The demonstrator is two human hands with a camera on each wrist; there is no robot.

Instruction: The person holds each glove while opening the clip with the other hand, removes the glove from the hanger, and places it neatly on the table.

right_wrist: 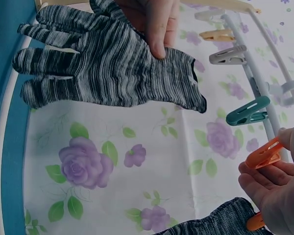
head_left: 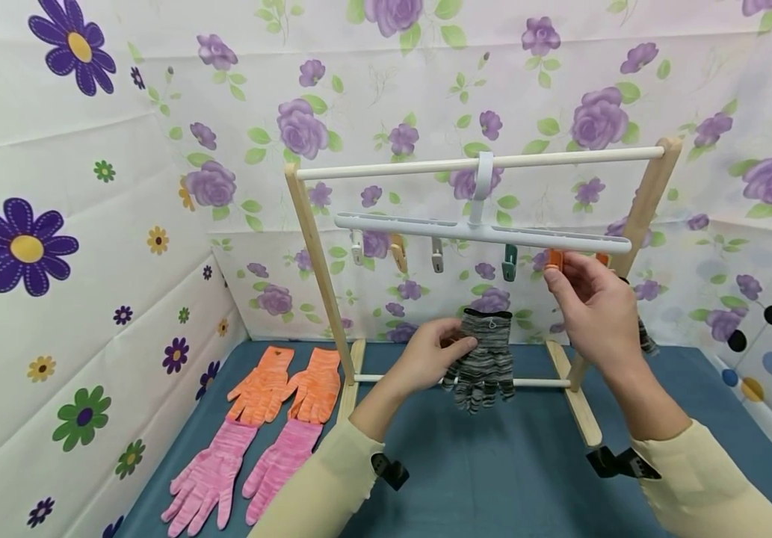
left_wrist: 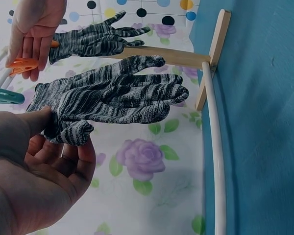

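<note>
My left hand (head_left: 429, 355) pinches a black-and-grey striped knit glove (head_left: 483, 359) between thumb and fingers, near its cuff. The glove hangs fingers down, below the hanger and apart from the clips. Up at the light grey clip hanger (head_left: 412, 226), my right hand (head_left: 597, 314) pinches an orange clip (right_wrist: 264, 154) with thumb and fingers. A matching striped glove (left_wrist: 93, 41) hangs from another orange clip (right_wrist: 256, 222) at the hanger's right end, mostly behind my right hand in the head view. Left of the pinched clip hangs a green clip (head_left: 510, 263).
Grey (head_left: 437, 255), yellow (head_left: 398, 254) and white clips (head_left: 357, 246) line the hanger's left half. A wooden rack (head_left: 315, 261) carries the hanger on its top bar. Orange gloves (head_left: 261, 388) and pink gloves (head_left: 214, 474) lie on the blue table (head_left: 466, 478), at the left.
</note>
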